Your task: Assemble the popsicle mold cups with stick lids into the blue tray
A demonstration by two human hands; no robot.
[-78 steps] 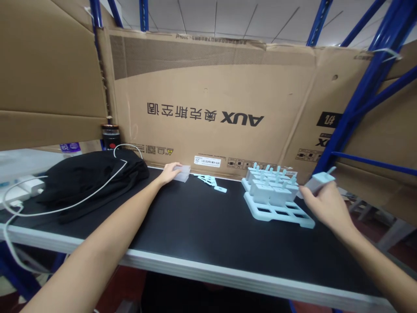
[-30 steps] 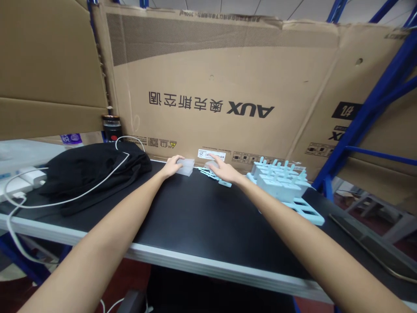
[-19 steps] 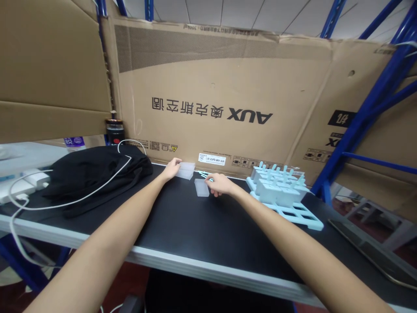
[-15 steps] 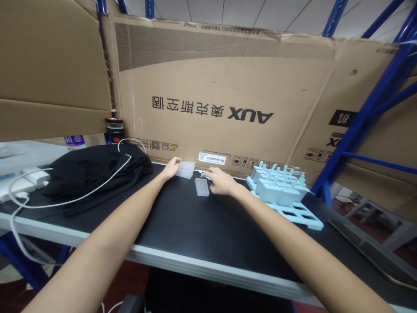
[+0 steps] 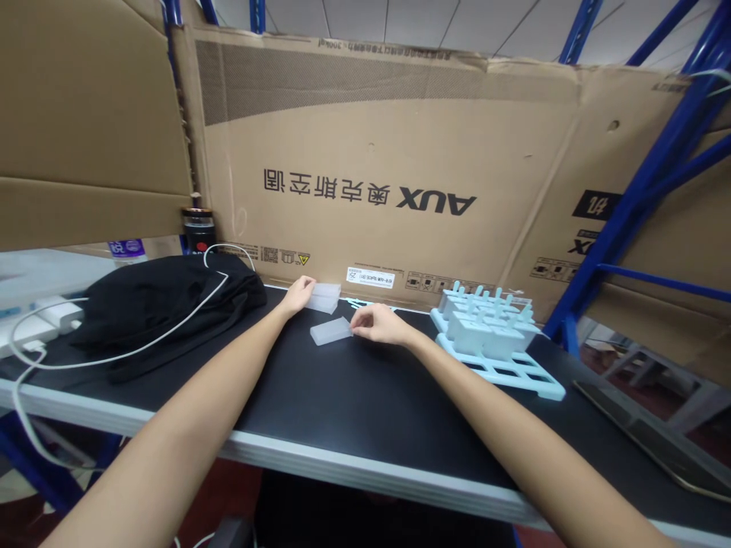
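My left hand (image 5: 300, 295) rests at the back of the table with its fingers closed on the left end of a frosted clear plastic box (image 5: 324, 298), which seems to be stacked or in two parts. In front of it lies a smaller flat frosted plastic box (image 5: 330, 332), slanted on the black tabletop. My right hand (image 5: 380, 324) pinches the right end of this flat box between thumb and fingers. Behind the right hand, thin light-blue sticks (image 5: 355, 303) lie partly hidden against the cardboard.
At the right stands a light-blue popsicle mold set (image 5: 494, 327) on its rack, sticks upward. A dark flat phone-like object (image 5: 645, 434) lies near the right edge. Black cloth (image 5: 171, 304), a white cable (image 5: 142, 350) and a dark jar (image 5: 199, 228) are at left. Cardboard (image 5: 343, 137) walls the back.
The flat plastic box has turned from upright to sideways and shifted left. My right hand has come slightly nearer and now grips its end. The left hand has stayed in place.
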